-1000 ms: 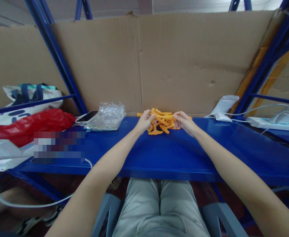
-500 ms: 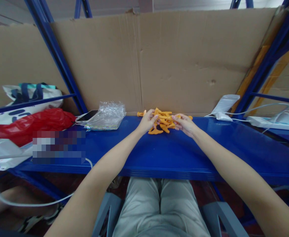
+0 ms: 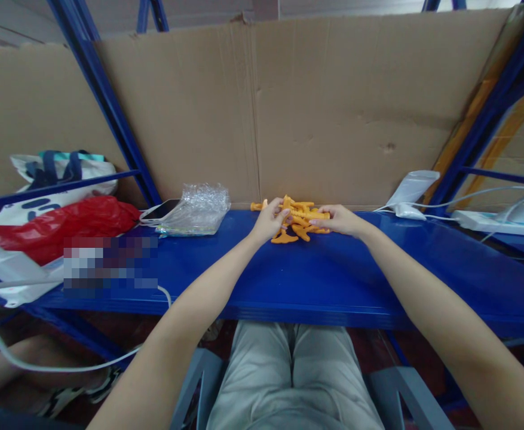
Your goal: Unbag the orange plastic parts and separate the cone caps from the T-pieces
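A small heap of orange plastic pieces (image 3: pixel 298 218) lies at the back of the blue shelf (image 3: pixel 315 275), against the cardboard wall. My left hand (image 3: pixel 270 222) rests on the heap's left side with its fingers curled round one orange piece. On the heap's right side, my right hand (image 3: pixel 340 219) pinches the end of another orange piece. The two hands almost meet over the heap. My palms hide part of it.
A crumpled clear plastic bag (image 3: pixel 196 209) and a phone (image 3: pixel 159 210) lie left of the heap. Further left are a red bag (image 3: pixel 60 227) and a tote bag (image 3: pixel 55 179). A white pouch (image 3: pixel 411 190), cables and a power strip (image 3: pixel 495 221) sit at the right.
Both hands stay on the orange heap. My right hand has flattened and shifted slightly right, its fingers now pinching a piece. The camera has tilted a little.
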Tool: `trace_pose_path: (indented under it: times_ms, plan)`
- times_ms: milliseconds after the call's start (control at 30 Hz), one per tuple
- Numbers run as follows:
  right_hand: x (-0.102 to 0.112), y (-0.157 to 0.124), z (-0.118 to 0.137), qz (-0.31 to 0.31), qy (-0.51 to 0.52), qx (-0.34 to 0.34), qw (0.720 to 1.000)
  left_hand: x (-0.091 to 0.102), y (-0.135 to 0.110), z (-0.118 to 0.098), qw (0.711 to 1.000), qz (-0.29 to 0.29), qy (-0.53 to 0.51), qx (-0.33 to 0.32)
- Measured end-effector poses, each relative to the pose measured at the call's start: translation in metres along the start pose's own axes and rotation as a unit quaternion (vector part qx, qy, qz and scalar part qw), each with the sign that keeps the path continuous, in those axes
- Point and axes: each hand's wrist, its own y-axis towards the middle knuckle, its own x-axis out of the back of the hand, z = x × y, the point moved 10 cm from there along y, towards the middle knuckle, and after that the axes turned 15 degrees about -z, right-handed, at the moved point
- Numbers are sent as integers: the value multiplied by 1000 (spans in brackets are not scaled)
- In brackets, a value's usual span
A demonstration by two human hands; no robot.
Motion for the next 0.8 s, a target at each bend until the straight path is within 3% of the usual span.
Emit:
trace_pose_path:
  times_ms: [100,200,300,400,567,800]
  plan:
    - [7,13,18,21,-200,69,977,0,2,-3,1000,-12,-9,-1]
    - [11,23,27,71,-326,62,941,-3,7,-6,1000,-12,-15,0]
    - [9,24,35,140,-322,38,935,-6,15,-17,999,-13,-34,-23]
    - [6,19,41,182,-245,-7,952,-10,20,-31,997,-22,-59,-53]
    - [-11,6,34,238,-165,-100,952,-17,18,-28,996,-40,-60,-45]
    - [-21,14,39,188,-358,40,914,-9,10,-13,998,-41,-53,-15]
